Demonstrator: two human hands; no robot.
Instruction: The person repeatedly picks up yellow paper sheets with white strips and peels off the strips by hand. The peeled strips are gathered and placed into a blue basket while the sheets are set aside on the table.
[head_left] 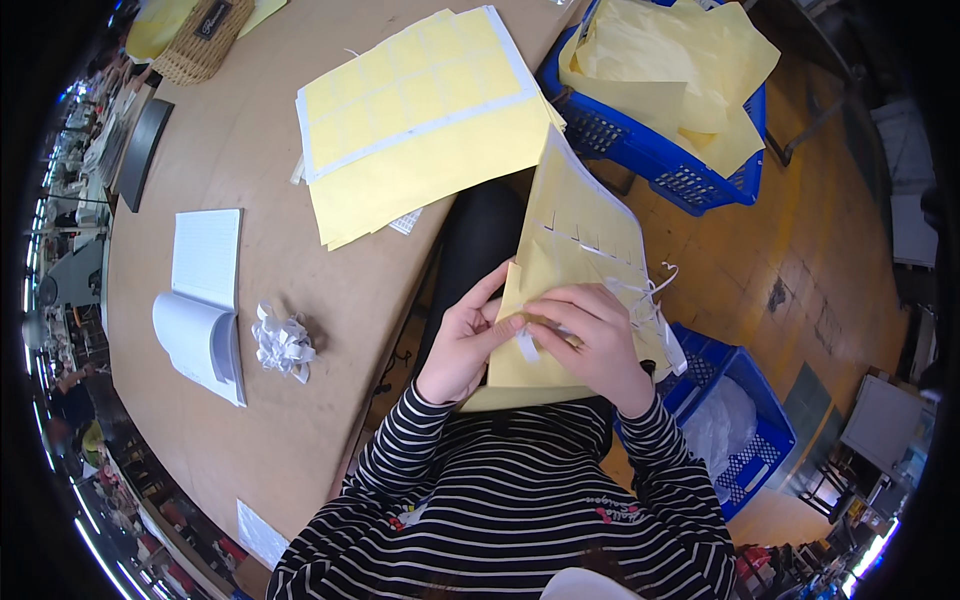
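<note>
- Resting over the lap, a yellow sheet (598, 215) is held just beyond the right edge of the worktop (350, 290).
- Its left side is pinched between the left hand's (465, 330) thumb and fingers.
- A white strip (528, 346) is pinched by the right hand's (592, 335) thumb and fingertips.
- Stacked sheets (415, 120) are laid overhanging the worktop's right edge.
- An open notebook (205, 260) is placed nearer its left edge.

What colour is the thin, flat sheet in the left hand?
The thin, flat sheet is mostly pale yellow; see head view.
</note>
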